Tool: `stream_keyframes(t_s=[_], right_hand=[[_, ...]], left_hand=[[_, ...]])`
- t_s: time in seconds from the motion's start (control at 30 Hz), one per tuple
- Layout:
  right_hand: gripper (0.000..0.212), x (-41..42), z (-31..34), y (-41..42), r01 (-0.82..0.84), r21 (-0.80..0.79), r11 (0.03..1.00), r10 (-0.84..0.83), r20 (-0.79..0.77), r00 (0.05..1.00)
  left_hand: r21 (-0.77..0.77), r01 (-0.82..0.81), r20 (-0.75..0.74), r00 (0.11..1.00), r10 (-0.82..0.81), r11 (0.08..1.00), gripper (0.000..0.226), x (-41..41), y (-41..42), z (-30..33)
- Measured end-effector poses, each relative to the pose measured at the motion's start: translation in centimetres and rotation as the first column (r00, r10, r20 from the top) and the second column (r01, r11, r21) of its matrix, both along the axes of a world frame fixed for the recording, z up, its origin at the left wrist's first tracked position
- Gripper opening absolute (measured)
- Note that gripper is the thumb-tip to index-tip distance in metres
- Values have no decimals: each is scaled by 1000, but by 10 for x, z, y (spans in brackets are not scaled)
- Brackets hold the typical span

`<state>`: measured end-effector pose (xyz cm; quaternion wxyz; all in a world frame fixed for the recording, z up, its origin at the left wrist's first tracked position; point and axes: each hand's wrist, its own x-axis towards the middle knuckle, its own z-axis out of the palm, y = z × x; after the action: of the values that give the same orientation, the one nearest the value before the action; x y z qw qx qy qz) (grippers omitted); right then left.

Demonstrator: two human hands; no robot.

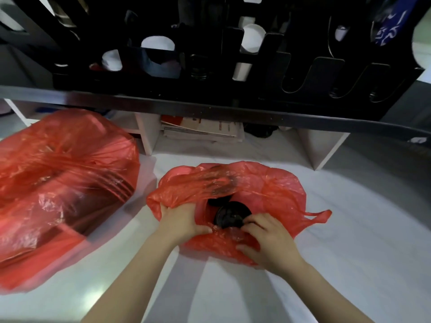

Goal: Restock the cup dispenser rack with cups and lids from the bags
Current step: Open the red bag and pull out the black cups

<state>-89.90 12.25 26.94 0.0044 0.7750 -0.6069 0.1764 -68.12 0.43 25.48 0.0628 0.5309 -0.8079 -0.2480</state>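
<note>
A small red plastic bag [268, 187] lies open on the white surface in front of me. Black lids [229, 214] show in its mouth, and more dark lids show through the plastic at the back. My left hand [179, 220] grips the bag's left edge and holds it open. My right hand [265, 238] reaches into the mouth and pinches the stack of black lids at its right rim. A larger red bag [60, 183] sits to the left with dark contents inside. The black cup dispenser rack [210, 54] stands above, with white cups [251, 38] in some slots.
A dark shelf edge [210, 108] runs across below the rack. Under it, white dividers [147, 134] frame a stack of papers [200, 131]. The white cloth surface [349, 241] spreads right and in front of the small bag.
</note>
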Motion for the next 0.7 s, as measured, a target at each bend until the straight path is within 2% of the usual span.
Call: stream_keyframes(t_s=[0.07, 0.1, 0.17, 0.23, 0.33, 0.4, 0.47, 0.53, 0.7], right_hand=[[31, -3, 3, 0, 24, 104, 994, -27, 31, 999], [31, -4, 4, -2, 85, 157, 984, -97, 68, 993], [21, -4, 4, -9, 255, 208, 944, -283, 117, 952], [26, -2, 5, -20, 331, 203, 921, -358, 114, 927], [59, 1, 5, -38, 310, 302, 902, -316, -29, 948], [69, 1, 4, -46, 281, 398, 873, -266, -91, 959], [73, 0, 3, -51, 252, 446, 859, -246, -71, 967], [77, 2, 2, -54, 237, 465, 853, -229, -75, 971], [69, 6, 2, -56, 256, 432, 865, -237, -98, 966]], left_hand=[[7, 0, 43, 999, 0, 1000, 77, -1, -3, 4], [14, 3, 59, 998, -4, 1000, 73, -2, -3, 6], [-2, 36, 62, 997, -36, 999, 78, -3, -2, 11], [-51, 85, 58, 995, -82, 995, 90, -5, -1, 20], [-98, 130, 10, 992, -130, 987, 83, -8, -2, 38], [-108, 144, -114, 981, -156, 984, 73, -8, -3, 48], [-128, 143, -253, 952, -172, 981, 60, -7, -3, 56], [-159, 122, -330, 928, -169, 980, 51, -7, 0, 63], [-173, 171, -334, 916, -221, 970, 47, -11, 8, 62]])
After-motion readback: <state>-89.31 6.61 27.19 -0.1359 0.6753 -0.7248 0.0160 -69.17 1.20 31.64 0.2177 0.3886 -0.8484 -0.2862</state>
